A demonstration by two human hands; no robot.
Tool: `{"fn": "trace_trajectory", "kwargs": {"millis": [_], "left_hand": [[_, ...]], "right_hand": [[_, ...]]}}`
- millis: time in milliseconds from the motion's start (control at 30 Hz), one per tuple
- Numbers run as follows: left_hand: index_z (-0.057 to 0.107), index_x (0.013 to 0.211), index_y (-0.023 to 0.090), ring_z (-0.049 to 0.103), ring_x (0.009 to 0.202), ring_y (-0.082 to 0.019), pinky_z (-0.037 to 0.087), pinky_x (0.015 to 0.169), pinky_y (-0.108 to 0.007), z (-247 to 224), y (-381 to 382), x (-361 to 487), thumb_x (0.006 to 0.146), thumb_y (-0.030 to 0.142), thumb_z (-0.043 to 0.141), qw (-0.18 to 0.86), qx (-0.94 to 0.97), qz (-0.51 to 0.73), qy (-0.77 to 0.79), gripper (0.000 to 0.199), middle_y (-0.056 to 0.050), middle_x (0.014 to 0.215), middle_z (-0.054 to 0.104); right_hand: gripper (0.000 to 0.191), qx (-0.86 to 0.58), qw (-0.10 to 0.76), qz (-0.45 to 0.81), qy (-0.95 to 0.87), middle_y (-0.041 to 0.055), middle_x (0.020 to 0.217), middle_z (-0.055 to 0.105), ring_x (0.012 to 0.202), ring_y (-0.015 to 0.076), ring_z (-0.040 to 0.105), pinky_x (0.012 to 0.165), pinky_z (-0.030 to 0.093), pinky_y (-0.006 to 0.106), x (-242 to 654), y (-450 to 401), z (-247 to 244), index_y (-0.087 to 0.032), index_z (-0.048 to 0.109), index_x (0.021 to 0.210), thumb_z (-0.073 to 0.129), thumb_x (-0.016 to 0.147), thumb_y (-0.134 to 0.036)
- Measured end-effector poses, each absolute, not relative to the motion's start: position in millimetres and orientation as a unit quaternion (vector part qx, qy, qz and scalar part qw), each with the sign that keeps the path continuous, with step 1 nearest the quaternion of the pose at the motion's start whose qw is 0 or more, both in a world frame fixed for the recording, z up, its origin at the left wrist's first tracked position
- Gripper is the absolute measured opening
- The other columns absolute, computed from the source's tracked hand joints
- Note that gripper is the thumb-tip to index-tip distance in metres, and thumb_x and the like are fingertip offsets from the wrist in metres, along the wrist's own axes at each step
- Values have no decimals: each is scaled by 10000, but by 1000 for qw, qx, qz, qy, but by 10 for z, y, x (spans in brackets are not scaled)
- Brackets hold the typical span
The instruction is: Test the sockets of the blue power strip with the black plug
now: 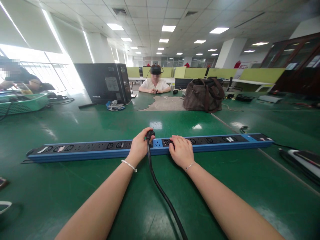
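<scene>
A long blue and black power strip [95, 150] lies across the green table, with rows of sockets along its top. My left hand [138, 146] is closed around a black power plug [150, 134], just left of a blue socket section [157, 143]. The plug is at the strip's top; whether its pins are in a socket is hidden. From it a thick black cord [160, 188] runs down toward me between my forearms. My right hand [182, 150] grips the strip right of the blue section, fingers bent over its top and thumb beside a socket.
A black computer case [105, 83] stands at the back left, with gloves [115, 105] beside it. A brown bag [203, 95] sits at the back right. A green basket [27, 103] is far left. Across the table sits a person [155, 83]; another [20, 78] is at left.
</scene>
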State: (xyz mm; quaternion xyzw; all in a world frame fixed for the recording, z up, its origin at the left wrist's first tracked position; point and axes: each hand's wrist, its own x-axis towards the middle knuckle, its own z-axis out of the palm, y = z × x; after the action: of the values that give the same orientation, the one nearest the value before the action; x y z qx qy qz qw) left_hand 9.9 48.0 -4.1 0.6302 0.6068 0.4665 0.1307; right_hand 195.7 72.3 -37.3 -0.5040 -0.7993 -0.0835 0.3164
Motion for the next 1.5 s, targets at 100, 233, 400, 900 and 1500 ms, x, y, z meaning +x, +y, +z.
{"fn": "trace_trajectory", "kwargs": {"millis": [100,233,400,900,1500], "left_hand": [[529,1127,233,607,834,-148,470,768,-268,32,438,48,809,355,507,73,651,456,603,342,-18,984,649],[521,1152,225,573,931,-171,437,839,-298,238,348,-96,842,408,445,-49,683,438,582,368,-43,1022,627],[538,1129,206,569,945,-182,431,850,-309,411,268,-313,832,437,449,-83,676,463,567,387,-52,1031,619],[522,1135,198,530,1012,-204,397,926,-373,-162,79,-906,840,387,427,-45,690,367,622,362,-72,1090,594],[534,1096,226,566,874,-198,454,797,-348,-190,121,-887,799,395,507,-31,680,322,658,343,-57,954,616]], "right_hand": [[275,-503,319,-83,-799,64,1129,607,1084,196,479,931,274,346,1956,725,-375,-203,611,997,398,843,-286],[268,-504,321,-88,-797,61,1120,611,1075,191,485,923,277,342,1955,727,-381,-202,613,989,407,838,-283],[262,-502,327,-94,-795,58,1109,618,1063,192,493,912,279,345,1957,739,-395,-198,612,986,414,836,-280],[251,-505,326,-97,-794,49,1112,621,1057,198,499,897,272,344,1961,755,-392,-200,610,981,421,831,-269],[254,-501,324,-105,-795,45,1101,625,1034,191,508,877,275,335,1967,763,-396,-200,611,976,419,828,-274]]}}
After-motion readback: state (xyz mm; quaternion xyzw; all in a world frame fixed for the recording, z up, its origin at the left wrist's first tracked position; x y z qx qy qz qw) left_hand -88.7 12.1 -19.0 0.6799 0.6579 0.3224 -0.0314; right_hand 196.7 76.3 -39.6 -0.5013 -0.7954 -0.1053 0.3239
